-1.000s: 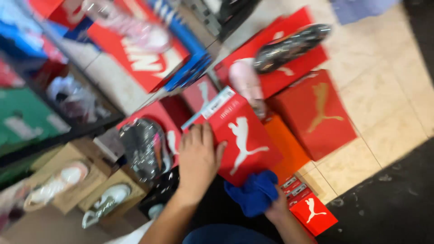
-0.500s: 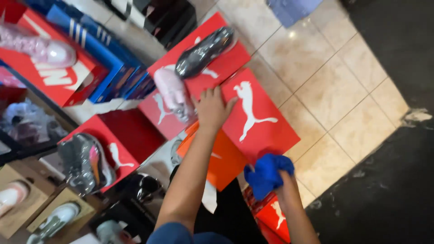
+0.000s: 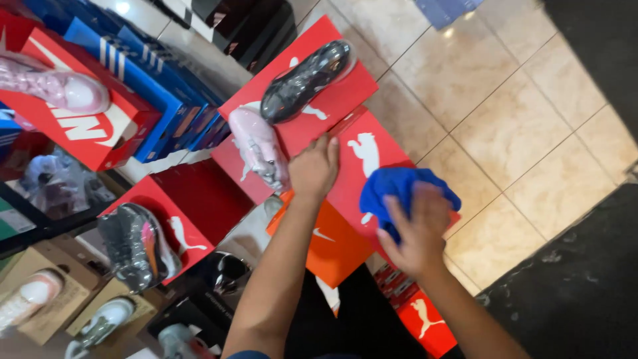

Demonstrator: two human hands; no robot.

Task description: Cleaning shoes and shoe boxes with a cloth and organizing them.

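Note:
My left hand rests flat on the near edge of a red shoe box with a white animal logo, holding it steady. My right hand presses a blue cloth onto the lid of that same box. An orange shoe box lies under the red one. Just left of my left hand a pink shoe stands on another red box, beside a dark grey shoe.
Stacked blue boxes and a red box with a pink shoe stand at the left. A grey shoe tops a red box lower left. Brown boxes with pale shoes sit below. Beige floor tiles and a dark mat lie to the right.
The red box has settled on the orange one. My right hand has brought the blue cloth up from beside the box onto its lid. My left hand stays on the box edge.

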